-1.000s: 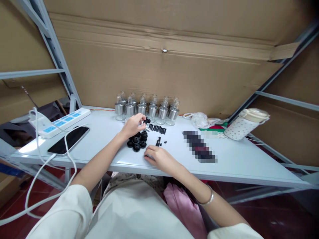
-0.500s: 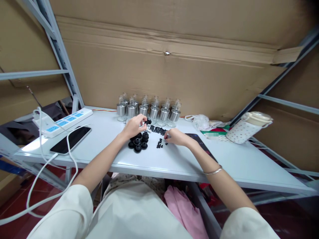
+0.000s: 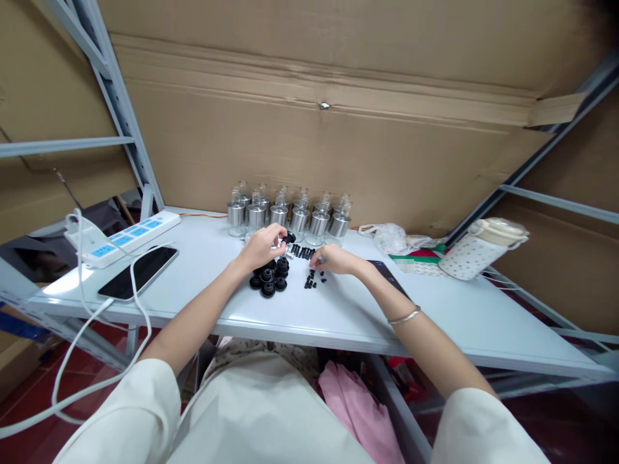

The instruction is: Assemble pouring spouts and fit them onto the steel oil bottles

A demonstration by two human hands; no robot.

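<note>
My left hand [image 3: 264, 248] is closed in a pinch above the table, just behind a cluster of round black stepped caps [image 3: 267, 277]. What sits between its fingertips is too small to make out; small silvery pieces [image 3: 289, 251] lie close to them. My right hand [image 3: 333, 260] has thumb and fingertips pressed together, pointing left and down, at the row of short black cylindrical pieces [image 3: 302, 251]. I cannot make out what it pinches. Below those fingertips lies a looser group of tiny black parts [image 3: 309, 280].
Two rows of glass bottles with metal sleeves [image 3: 300, 218] stand along the cardboard wall. A power strip [image 3: 130, 237] and a plugged-in phone [image 3: 140, 273] lie left. A dark tablet-like device [image 3: 388, 276] is under my right forearm; a plastic bag [image 3: 389, 237] and dotted flask [image 3: 483, 248] are right.
My right hand has moved slightly left and away from me, from the loose tiny parts toward the row of black pieces. My left hand has barely moved.
</note>
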